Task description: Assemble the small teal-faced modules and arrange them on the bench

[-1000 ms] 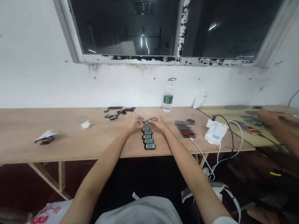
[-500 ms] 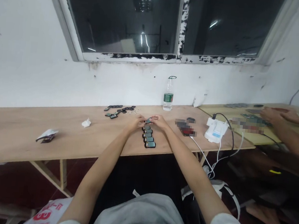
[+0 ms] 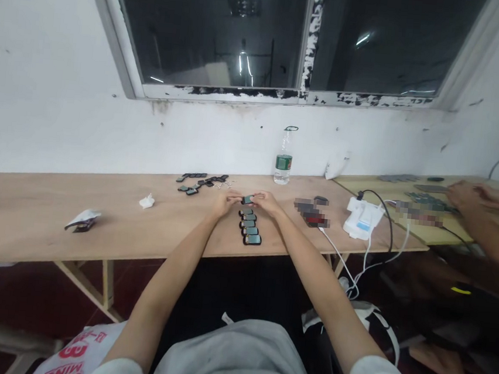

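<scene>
Plastic water bottle (image 3: 283, 162) beyond right hand (image 3: 267, 201)

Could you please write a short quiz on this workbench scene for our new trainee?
1. What do the left hand and right hand hold between them?
A) a small screen module
B) a crumpled tissue
C) a white charger

2. True or false: a row of similar modules lies on the table, nearer the person than the hands.

3. Fill in the blank: the water bottle has a ____ label.

Key: 1 A; 2 true; 3 green.
</scene>
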The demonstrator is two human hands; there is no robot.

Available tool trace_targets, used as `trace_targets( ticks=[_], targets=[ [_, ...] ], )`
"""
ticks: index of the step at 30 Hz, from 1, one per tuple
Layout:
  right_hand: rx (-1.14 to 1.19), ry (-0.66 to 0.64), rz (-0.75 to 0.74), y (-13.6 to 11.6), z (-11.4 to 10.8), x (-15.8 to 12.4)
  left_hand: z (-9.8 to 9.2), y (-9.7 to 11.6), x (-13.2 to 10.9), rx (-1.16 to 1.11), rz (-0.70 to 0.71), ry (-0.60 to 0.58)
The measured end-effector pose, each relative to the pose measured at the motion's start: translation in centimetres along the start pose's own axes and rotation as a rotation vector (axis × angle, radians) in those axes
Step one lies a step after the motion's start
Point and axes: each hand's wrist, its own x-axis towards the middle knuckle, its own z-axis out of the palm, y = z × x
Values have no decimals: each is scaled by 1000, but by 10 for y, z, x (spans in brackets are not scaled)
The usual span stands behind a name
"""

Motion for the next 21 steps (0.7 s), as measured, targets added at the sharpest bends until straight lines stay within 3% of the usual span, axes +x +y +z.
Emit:
trace_targets(
  ticks=[3,7,11,15,18,21],
  targets=[
    [-208,116,-38,6,0,5,-11,-8,-2,-3,-130,55],
    [-471,183,-71,16,-3,8,-28,-18,-8,74,-193,-11],
    [-524,186,-65,22,-4,9,-33,-25,-12,101,-260,-127],
    [-529,165,-100,17,-1,10,-31,-28,-12,64,-283,-172],
    [-521,68,-169,11,-2,10,-30,-28,-12,28,-265,-164],
    [-562,-215,-221,8,-7,6,-30,-29,-11,5,-250,-202]
  ],
)
